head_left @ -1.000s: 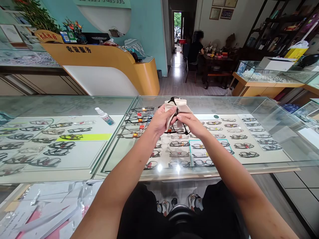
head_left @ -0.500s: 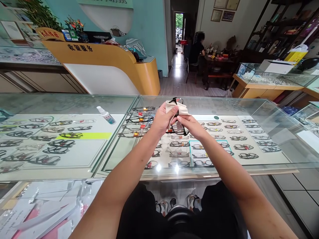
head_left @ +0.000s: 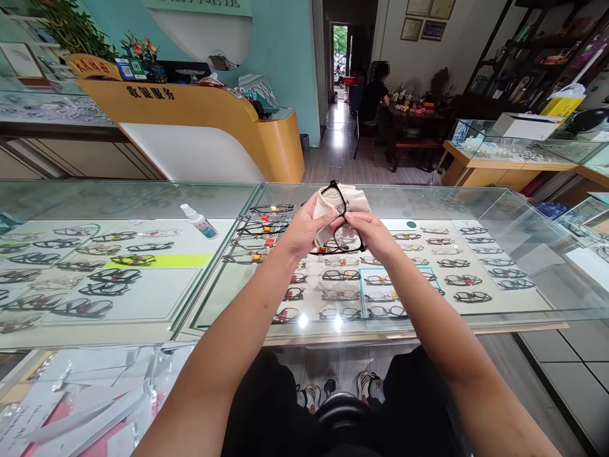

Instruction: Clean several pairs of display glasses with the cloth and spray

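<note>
Black-framed eyeglasses (head_left: 349, 240) are held up tilted over the glass counter, between my two hands. A cream cleaning cloth (head_left: 356, 198) with dark print is spread behind the upper lens. My left hand (head_left: 304, 227) pinches the cloth, its thumb close to the middle of the frame. With closed fingers, my right hand (head_left: 373, 233) grips the eyeglasses near the bridge. Part of the frame is hidden by the fingers. On the counter top to the left stands a white spray bottle (head_left: 200, 222), well apart from both hands.
Below me runs a glass display case (head_left: 228, 285) holding many rows of spectacle frames. Papers and plastic bags (head_left: 90, 406) lie at lower left. Beyond are a wooden cashier desk (head_left: 280, 149), another display case (head_left: 504, 166), and a seated person (head_left: 373, 101) at a far table.
The cloth has opened out from its fold around the upper lens and now lies behind it, showing its print. The eyeglasses' upper rim is more exposed, and my hands have shifted slightly.
</note>
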Motion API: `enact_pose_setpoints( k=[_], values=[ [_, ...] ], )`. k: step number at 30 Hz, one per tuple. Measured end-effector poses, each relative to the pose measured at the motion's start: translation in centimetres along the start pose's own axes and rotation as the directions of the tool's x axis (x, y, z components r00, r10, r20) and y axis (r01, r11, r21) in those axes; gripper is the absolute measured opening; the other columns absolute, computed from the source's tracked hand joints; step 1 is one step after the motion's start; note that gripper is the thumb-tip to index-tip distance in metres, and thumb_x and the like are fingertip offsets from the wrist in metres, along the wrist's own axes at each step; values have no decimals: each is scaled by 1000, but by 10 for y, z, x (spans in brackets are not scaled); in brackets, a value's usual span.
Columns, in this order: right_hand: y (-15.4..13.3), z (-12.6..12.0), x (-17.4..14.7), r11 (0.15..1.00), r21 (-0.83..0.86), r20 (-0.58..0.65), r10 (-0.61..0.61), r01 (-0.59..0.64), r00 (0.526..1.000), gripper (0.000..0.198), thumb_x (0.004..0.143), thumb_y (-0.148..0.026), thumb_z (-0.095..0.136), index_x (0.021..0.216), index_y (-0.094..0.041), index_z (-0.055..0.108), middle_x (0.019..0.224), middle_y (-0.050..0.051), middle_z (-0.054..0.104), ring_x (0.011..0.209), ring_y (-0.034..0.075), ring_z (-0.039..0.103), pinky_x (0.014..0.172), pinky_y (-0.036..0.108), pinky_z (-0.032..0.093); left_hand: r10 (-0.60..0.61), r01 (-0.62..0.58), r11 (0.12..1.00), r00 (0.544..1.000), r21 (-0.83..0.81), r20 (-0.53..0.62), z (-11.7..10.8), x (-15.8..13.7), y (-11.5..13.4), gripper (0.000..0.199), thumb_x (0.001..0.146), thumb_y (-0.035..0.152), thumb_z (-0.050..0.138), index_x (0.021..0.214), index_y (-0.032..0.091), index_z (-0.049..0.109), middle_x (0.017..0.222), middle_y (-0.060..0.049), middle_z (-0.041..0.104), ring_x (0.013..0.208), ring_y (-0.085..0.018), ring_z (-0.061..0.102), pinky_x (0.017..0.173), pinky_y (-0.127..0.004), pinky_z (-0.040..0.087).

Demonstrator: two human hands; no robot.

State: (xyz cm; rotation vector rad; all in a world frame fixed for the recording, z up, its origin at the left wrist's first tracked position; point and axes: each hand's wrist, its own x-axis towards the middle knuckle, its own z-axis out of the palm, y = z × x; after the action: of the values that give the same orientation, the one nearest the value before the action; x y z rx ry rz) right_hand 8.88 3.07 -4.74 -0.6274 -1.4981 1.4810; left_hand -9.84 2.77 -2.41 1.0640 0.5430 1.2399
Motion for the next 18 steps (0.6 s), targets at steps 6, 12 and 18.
enact_pose_setpoints(
  k=[6, 12, 18],
  values=[
    [6, 10, 0, 996, -84, 30, -35, 37, 999, 48, 96, -69, 74, 90, -23, 89, 96, 4, 77, 83, 17, 57, 81, 31, 46, 63, -61, 997, 997, 46, -43, 2, 2, -6, 68, 64, 39, 108, 118, 19, 72, 79, 4, 68, 49, -3, 47, 48, -18, 41],
    [0, 20, -4, 980, -195, 52, -27, 37, 998, 58, 93, -77, 71, 90, -22, 88, 86, 3, 75, 83, 19, 57, 87, 33, 47, 137, -126, 988, 980, 87, -143, 3, 4, -13, 58, 74, 66, 97, 90, 19, 66, 61, 4, 62, 35, -6, 42, 37, -22, 30],
    [-2, 13, -2, 991, -127, -74, -50, 41, 996, 53, 89, -74, 77, 85, -22, 89, 80, 3, 73, 79, 18, 60, 83, 33, 48, 177, -172, 984, 970, 47, -167, -4, 8, -12, 60, 70, 62, 101, 78, 17, 62, 65, 4, 57, 54, -7, 55, 52, -20, 48]
  ],
)
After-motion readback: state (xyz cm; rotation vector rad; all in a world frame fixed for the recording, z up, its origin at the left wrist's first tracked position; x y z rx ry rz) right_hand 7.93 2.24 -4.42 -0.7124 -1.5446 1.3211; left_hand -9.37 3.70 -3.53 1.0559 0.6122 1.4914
